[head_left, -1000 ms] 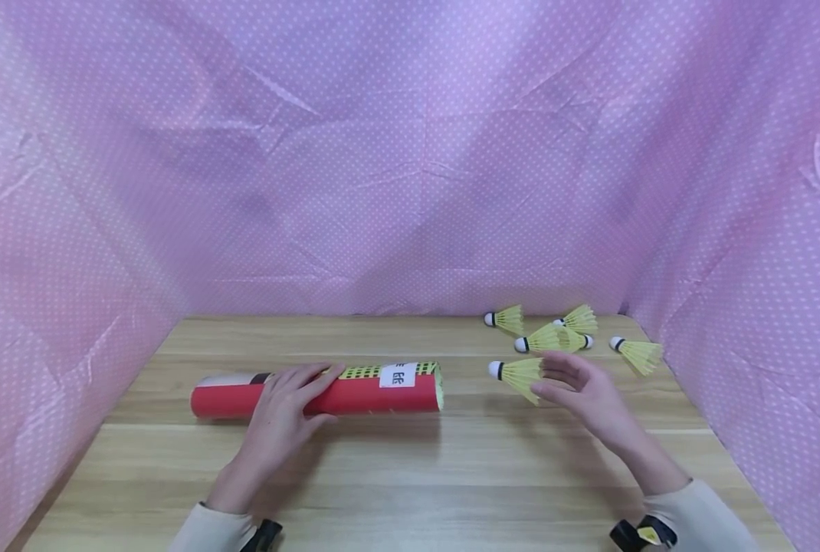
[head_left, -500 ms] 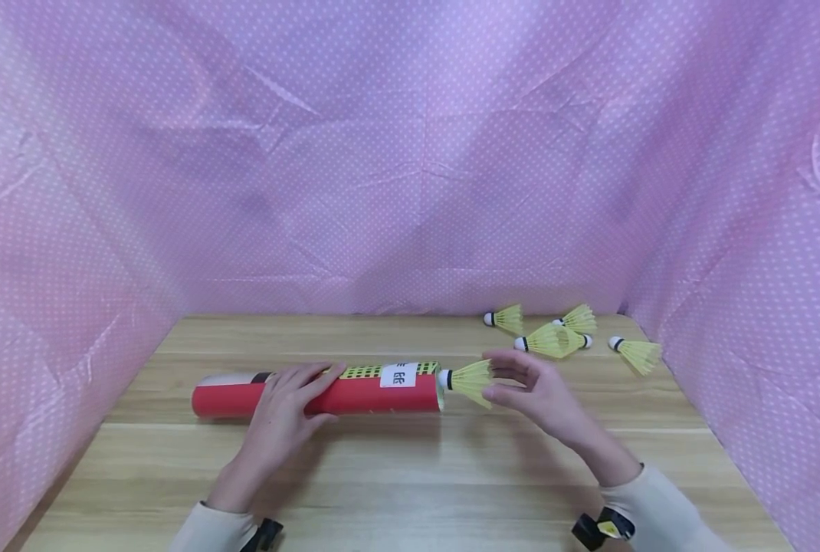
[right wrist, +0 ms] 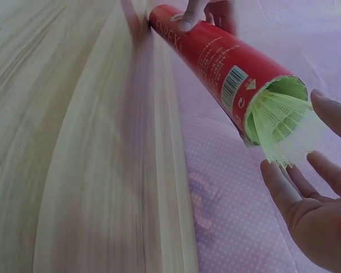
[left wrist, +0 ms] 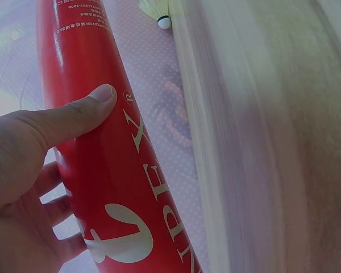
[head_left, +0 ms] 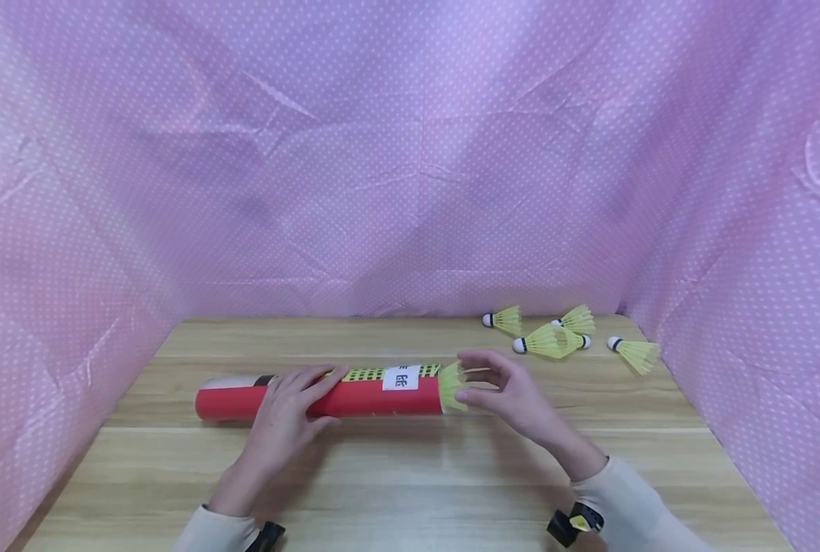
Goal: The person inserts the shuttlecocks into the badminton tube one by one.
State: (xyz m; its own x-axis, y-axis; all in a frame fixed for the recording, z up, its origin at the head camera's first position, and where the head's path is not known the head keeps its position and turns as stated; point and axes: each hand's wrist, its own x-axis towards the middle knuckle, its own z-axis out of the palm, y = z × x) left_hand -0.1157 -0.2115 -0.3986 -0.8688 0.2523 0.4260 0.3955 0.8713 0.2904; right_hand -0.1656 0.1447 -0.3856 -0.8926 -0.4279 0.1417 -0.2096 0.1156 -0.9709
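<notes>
A red shuttlecock tube (head_left: 382, 399) lies lengthwise on the table, its open end facing right. My left hand (head_left: 289, 406) grips it around the middle, and the left wrist view shows the thumb (left wrist: 82, 114) across the red wall. At the open end, my right hand (head_left: 510, 391) holds a yellow shuttlecock (head_left: 453, 387) by the wide rim of its skirt. In the right wrist view the front of that shuttlecock (right wrist: 281, 128) is inside the tube mouth, so its cork is hidden. The rear of the skirt still sticks out between thumb and fingers.
Several more yellow shuttlecocks with white corks lie at the table's back right, among them one near the back edge (head_left: 506, 319), one in front of it (head_left: 544, 341) and one farther right (head_left: 636, 354). Pink dotted cloth (head_left: 410, 192) surrounds the wooden table (head_left: 410, 483).
My right hand has moved left, bringing the shuttlecock from the right of the tube into its open end, cork first. The left hand has stayed on the tube.
</notes>
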